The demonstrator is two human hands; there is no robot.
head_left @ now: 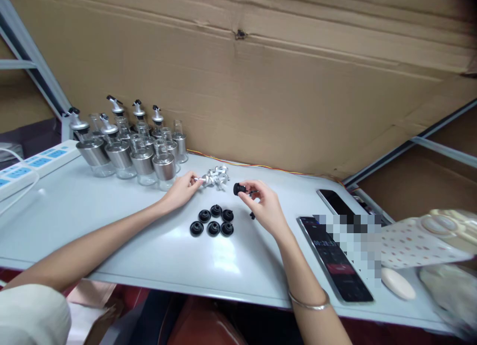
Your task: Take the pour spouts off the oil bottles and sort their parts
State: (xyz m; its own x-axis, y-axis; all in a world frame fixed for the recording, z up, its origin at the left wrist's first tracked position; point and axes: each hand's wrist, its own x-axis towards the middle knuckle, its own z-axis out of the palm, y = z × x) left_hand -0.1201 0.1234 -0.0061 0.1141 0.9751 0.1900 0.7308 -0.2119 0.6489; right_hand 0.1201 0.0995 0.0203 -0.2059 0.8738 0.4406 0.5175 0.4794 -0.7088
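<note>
My left hand (183, 190) is closed, its fingertips pinching a small silver-white spout piece at the edge of a pile of similar spout parts (219, 175). Held between thumb and fingers of my right hand (264, 202) is a black ribbed stopper (238, 189), raised above the table and turned sideways. Several round black caps (213, 228) lie on the table between my forearms, flat side down. Close under my right hand sits a small black piece (252, 215), partly covered by the fingers.
Glass bottles with steel bands (142, 161) stand at the back left, some with pourer tops. A white power strip (40, 161) lies at the left edge. Phones (335, 260), a pale oval object (398, 284) and a dotted pouch (410, 240) occupy the right. Cardboard (238, 96) walls the back.
</note>
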